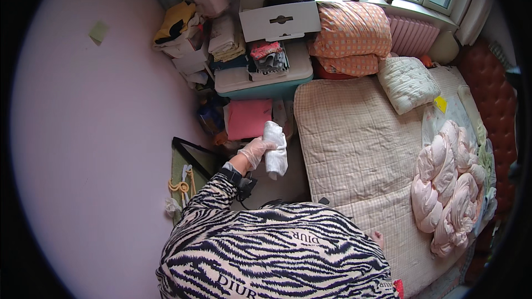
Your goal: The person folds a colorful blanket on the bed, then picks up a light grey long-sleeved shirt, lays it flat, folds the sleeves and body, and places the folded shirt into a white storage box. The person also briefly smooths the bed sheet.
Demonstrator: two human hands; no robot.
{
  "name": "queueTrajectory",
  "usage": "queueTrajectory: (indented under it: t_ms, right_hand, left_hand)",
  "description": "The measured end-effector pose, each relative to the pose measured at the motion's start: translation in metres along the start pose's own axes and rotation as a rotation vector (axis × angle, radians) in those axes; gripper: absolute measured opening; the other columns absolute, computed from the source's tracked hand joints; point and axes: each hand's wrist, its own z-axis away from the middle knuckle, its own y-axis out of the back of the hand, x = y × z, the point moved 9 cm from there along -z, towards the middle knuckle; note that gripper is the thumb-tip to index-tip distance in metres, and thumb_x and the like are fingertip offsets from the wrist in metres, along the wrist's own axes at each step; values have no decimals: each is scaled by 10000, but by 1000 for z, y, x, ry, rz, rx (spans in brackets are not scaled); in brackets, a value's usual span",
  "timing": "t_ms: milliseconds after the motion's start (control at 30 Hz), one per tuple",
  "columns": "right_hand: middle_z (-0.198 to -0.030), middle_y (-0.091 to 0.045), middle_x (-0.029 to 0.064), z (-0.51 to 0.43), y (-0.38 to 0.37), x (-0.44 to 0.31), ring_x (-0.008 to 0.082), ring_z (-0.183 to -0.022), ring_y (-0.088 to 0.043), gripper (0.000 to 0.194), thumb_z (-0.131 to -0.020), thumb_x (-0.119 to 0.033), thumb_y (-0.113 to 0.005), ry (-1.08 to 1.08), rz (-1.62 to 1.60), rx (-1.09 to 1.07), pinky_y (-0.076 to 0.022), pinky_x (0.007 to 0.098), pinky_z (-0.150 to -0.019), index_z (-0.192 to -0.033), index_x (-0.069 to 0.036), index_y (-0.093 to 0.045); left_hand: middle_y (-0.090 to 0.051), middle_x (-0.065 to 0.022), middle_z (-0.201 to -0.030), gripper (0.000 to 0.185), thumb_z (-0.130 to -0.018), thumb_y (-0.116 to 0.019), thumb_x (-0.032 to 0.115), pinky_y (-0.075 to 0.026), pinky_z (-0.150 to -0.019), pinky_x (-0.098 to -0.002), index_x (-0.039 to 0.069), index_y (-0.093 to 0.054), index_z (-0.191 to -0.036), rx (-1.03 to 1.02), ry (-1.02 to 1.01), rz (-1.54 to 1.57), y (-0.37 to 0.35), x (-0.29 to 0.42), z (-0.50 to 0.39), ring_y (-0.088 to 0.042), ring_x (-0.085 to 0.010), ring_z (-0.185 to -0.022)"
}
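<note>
My left hand (258, 151), in a clear plastic glove, grips a rolled white cloth (275, 150) in front of my body. Just beyond it lies a folded pink cloth (249, 118) on a low stack by the storage bins. Only a small part of my right hand (378, 239) shows past my zebra-striped garment, over the checked quilted mattress pad (357, 145); whether it holds anything is hidden.
A lidded plastic bin (266, 85) carries folded clothes (270, 60) and a white box (280, 20). On the bed lie a white folded quilt (408, 84) and a rumpled pink quilt (449, 191). Clothes hangers (183, 186) rest beside the left wall.
</note>
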Motion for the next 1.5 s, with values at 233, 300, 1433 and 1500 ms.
queueTrajectory:
  t_ms: [233,300,1433,1500]
  right_hand:
    - [-1287,-566,86,120,-205,-277,191,-1197,-532,736,-769,-181,-850,522,-19,-551,-430,374,-1034,-1399,-52,-492]
    - [-1510,-448,123,183,-253,-353,287,-1415,-392,974,-691,-309,-908,834,226,-665,-273,437,-1174,-1487,-49,-411]
    - [-1062,-681,30,69,-581,-453,157,-931,-657,357,-916,-122,-691,168,-143,-614,-542,315,-842,-1247,-18,-608]
    - [-1058,-682,35,63,-587,-462,162,-915,-663,359,-910,-118,-693,195,-147,-637,-542,316,-840,-1245,-22,-610]
  left_hand:
    - [-664,-93,-1196,590,-813,-768,176,-513,-960,-389,50,-551,-1347,-572,-26,-237,-120,81,68,-651,-231,-1070]
    - [-663,-71,-1204,579,-840,-772,175,-515,-951,-344,28,-543,-1351,-754,-48,-366,-154,97,80,-643,-186,-1070]
    - [-613,6,-816,208,-923,-664,156,-436,-502,-257,124,-625,-1125,79,-280,111,225,248,-295,-526,-100,-575]
    - [-636,10,-911,296,-905,-703,195,-456,-551,-254,136,-608,-1179,208,-289,51,236,263,-315,-570,-94,-684]
